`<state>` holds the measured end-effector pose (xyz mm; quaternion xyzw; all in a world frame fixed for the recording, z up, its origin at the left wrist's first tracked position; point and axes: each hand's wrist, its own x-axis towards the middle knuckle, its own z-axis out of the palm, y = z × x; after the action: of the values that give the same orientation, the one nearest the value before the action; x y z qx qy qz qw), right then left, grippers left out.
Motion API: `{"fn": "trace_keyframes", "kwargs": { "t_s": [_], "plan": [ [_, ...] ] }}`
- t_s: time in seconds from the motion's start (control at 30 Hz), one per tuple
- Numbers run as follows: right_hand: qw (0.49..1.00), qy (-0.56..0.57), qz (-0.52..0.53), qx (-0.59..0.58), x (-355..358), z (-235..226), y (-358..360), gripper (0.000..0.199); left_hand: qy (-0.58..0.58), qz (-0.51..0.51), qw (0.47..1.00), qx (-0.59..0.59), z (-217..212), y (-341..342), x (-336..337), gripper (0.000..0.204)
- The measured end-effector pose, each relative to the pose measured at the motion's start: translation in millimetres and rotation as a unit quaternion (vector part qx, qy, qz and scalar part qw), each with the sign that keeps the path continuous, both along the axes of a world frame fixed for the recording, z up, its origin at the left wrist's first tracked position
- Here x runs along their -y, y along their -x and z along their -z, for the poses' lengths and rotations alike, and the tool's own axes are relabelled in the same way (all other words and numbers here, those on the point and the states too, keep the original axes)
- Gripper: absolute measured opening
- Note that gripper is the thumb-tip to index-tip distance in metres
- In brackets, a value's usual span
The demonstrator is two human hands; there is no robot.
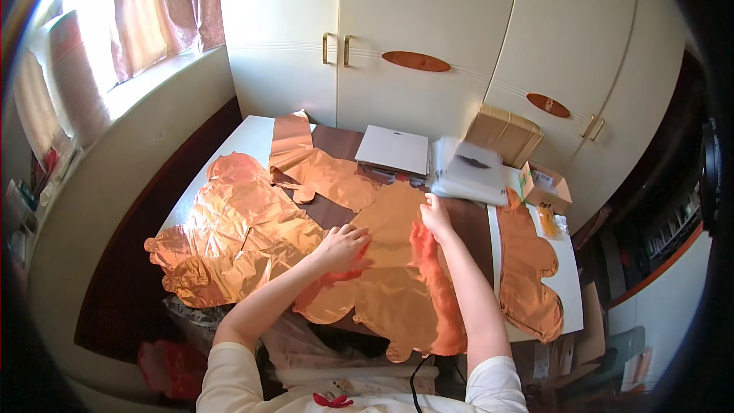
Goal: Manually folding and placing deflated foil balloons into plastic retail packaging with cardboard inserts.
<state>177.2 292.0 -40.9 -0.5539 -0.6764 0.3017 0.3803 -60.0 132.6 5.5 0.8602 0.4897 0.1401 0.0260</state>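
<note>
A flat copper-coloured foil balloon (394, 237) with rounded lobes lies in front of me on the table. My left hand (344, 248) rests on its left part, palm down, with the fingers stretched out. At the balloon's upper right edge my right hand (436, 216) is closed, pinching the foil there. Both arms show as red-orange reflections on the shiny surface. To the left is a larger, crumpled foil balloon (245, 222). Beyond my left hand lies another foil piece (329, 176) with a long strip, and a folded foil balloon (527, 275) is on the right.
At the table's back are a stack of white sheets (394, 149), clear plastic sleeves (466, 172) and a brown cardboard box (503, 134). A small open carton (547, 186) stands at the right, beside a yellow-orange item (547, 220). A cream wardrobe (428, 15) rises behind the table.
</note>
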Motion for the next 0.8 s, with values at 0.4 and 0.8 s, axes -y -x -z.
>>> {"fn": "trace_keyframes", "kwargs": {
  "t_s": [0.4, 0.8],
  "plan": [
    [0.996, 0.050, 0.030, -0.065, -17.4, 0.1, 0.7, 0.039, 0.024, -0.030, 0.999, -0.008, 9.9, -3.7, -6.3, 0.067],
    [0.997, 0.041, -0.022, -0.054, 9.4, -12.2, -14.0, 0.038, -0.020, -0.023, 1.000, -0.002, 16.1, -3.4, -3.8, 0.060]
  ]
}}
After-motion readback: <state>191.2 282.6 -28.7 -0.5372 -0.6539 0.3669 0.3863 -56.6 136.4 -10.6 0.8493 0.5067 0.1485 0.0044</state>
